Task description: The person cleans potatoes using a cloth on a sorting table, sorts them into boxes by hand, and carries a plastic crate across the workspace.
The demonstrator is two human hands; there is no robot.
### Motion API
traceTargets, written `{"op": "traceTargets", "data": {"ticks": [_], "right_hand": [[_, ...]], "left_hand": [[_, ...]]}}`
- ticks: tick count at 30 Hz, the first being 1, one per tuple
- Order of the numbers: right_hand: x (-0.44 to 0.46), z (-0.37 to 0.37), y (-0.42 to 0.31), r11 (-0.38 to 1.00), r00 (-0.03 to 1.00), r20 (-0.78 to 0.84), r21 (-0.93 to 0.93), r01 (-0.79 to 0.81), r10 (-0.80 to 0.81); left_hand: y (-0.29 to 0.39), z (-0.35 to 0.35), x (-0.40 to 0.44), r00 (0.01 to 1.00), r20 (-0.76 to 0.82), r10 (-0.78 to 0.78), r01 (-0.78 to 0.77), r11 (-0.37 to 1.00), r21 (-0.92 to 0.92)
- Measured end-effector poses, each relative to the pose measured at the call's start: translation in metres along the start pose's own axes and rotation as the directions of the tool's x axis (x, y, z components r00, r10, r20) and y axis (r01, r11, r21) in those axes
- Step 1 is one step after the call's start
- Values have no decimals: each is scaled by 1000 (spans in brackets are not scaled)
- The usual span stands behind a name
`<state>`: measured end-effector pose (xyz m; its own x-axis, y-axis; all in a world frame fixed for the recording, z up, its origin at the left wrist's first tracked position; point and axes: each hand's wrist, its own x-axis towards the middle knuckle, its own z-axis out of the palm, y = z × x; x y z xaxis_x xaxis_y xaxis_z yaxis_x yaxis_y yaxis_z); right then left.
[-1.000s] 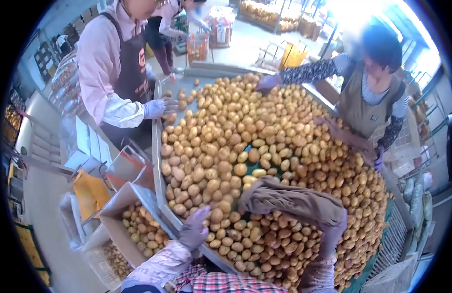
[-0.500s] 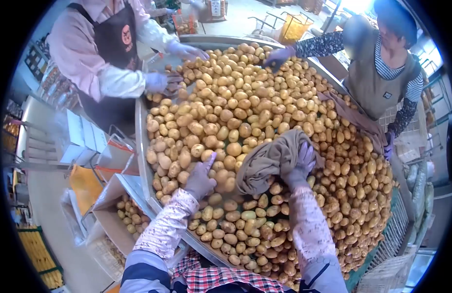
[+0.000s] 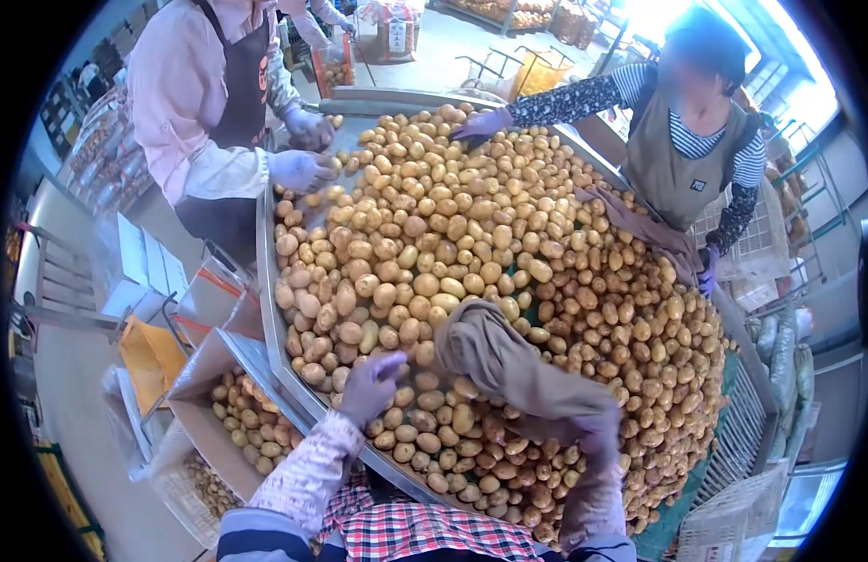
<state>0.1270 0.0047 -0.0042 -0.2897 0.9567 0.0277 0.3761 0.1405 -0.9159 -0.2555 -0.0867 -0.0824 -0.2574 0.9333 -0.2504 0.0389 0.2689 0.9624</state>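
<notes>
A broad heap of potatoes (image 3: 434,225) covers the metal-edged sorting table (image 3: 270,309) in front of me. My left hand (image 3: 370,389), in a purple-grey glove, hovers over the near left part of the heap, its fingers partly stretched and nothing seen in them. At the near right, my right hand (image 3: 598,426) grips one end of a brown cloth (image 3: 513,361). The cloth stretches away to the left over the potatoes, bunched at its far end. Motion blurs the right hand, and the cloth partly covers its fingers.
Across the table, one co-worker (image 3: 200,103) handles potatoes at the left; another (image 3: 701,140) reaches over the heap from the right. A second cloth (image 3: 645,234) lies along the right edge. A cardboard box of potatoes (image 3: 251,421) and a white crate (image 3: 185,482) stand at left.
My right hand has drawn back toward me, pulling the bunched cloth into a longer strip. My left hand has shifted slightly nearer me. The left co-worker's hands have moved back toward the table's edge.
</notes>
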Motion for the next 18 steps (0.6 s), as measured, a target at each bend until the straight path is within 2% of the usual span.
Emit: {"op": "traceTargets", "data": {"ticks": [1,3,4,5,6,7,8,9,10,11,12,13,14,15,16,18], "right_hand": [[-5,-17,-22,983,991,-58,-147,107,-117],[-21,-41,-23,999,966,-256,-42,23,-33],[-29,-52,-24,1000,937,-350,21,-3,10],[-22,-43,-41,971,955,-294,-236,-37,-35],[-16,-34,-57,877,968,-237,-478,-45,-79],[-11,-16,-16,738,967,-232,-671,-79,-107],[-3,1,9,556,966,-225,-823,-117,-129],[11,27,7,419,956,-207,-865,-277,207],[15,39,45,343,994,-86,-934,-102,63],[36,53,56,384,991,-132,-917,-112,-27],[65,62,69,424,977,-181,-898,-118,-111],[84,66,70,423,994,-91,-904,-58,-57],[110,68,77,462,998,-65,-885,-66,18],[141,73,48,506,946,-97,-826,-250,309],[157,86,60,563,974,-150,-797,-222,171],[162,97,66,582,965,-136,-775,-245,224]], "left_hand": [[11,6,12,996,-64,64,-60,996,70],[10,17,52,978,-94,187,-168,969,182],[13,25,71,950,-92,297,-258,919,299],[18,34,89,912,-84,403,-336,847,412],[18,43,108,859,-68,508,-404,753,519],[9,54,125,860,-53,507,-387,717,579],[17,64,136,932,-34,361,-252,713,655],[25,73,144,981,-23,194,-117,680,724],[31,77,154,995,63,77,-97,604,791],[37,80,163,988,142,-58,-91,521,849],[41,83,166,985,159,-72,-102,503,858],[44,79,175,964,227,-136,-126,519,846],[41,76,176,952,263,-157,-153,500,852],[43,75,179,944,288,-163,-178,485,857],[48,77,179,920,335,-203,-208,471,857],[54,78,167,863,415,-288,-260,450,854]]}}
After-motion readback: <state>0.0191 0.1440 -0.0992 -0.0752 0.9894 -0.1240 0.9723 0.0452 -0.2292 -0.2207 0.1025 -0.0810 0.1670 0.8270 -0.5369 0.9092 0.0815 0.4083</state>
